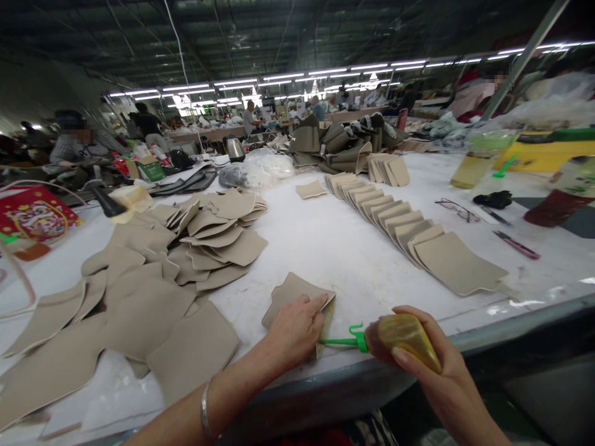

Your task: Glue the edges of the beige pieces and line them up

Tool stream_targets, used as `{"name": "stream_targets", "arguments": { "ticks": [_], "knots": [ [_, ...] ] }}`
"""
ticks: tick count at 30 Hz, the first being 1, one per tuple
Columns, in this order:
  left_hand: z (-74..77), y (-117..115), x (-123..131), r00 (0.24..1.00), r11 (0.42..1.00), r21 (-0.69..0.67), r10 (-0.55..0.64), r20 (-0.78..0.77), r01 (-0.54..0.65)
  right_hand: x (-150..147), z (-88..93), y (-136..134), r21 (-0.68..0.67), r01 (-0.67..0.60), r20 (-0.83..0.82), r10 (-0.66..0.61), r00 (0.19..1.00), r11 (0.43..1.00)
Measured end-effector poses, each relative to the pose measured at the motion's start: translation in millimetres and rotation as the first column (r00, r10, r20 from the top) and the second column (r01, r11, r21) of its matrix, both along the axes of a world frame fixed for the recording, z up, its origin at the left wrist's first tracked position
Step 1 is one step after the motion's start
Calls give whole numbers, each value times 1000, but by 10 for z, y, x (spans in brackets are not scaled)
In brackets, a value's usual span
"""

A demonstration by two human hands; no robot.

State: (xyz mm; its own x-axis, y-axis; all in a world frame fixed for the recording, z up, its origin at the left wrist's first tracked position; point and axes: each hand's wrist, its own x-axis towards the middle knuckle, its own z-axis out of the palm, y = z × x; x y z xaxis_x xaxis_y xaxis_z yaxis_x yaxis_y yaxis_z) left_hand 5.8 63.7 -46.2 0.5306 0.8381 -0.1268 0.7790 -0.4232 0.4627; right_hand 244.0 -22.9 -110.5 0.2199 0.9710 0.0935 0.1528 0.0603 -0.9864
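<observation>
My left hand [297, 325] lies on a beige sheet piece [290, 291] near the table's front edge, index finger stretched along its right side and the other fingers curled. Whether the thumb is beneath it I cannot see. In my right hand [439, 353] is a squeeze bottle [404, 341] with yellow-brown contents, tilted sideways. Its green nozzle [341, 341] points left, the tip at the piece's right edge beside my left fingers. To the left lies a loose heap of beige pieces [139, 297]. On the right, a fanned row of similar pieces [390, 217] overlaps diagonally.
A single beige piece [311, 189] lies mid-table. Eyeglasses [458, 209], pink-handled snips [515, 244] and a container of yellow liquid [474, 167] stand or lie right. Dark folded material [334, 145] and a kettle [233, 148] are behind. Other people work farther back.
</observation>
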Motion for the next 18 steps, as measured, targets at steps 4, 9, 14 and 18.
{"name": "stream_targets", "arguments": {
  "ticks": [4,9,14,18],
  "knots": [
    [4,3,2,1000,1000,-15,0,23,0,50,-8,77,41,86,21,-87,996,995],
    [-4,5,3,1000,1000,-27,9,30,-8,68,66,244,130,182,35,-188,982,975],
    [-29,14,2,1000,1000,-26,9,30,-8,74,107,351,187,212,57,-226,972,959],
    [-29,14,4,999,1000,-20,8,40,-7,71,108,307,181,226,91,-245,965,957]
  ]
}}
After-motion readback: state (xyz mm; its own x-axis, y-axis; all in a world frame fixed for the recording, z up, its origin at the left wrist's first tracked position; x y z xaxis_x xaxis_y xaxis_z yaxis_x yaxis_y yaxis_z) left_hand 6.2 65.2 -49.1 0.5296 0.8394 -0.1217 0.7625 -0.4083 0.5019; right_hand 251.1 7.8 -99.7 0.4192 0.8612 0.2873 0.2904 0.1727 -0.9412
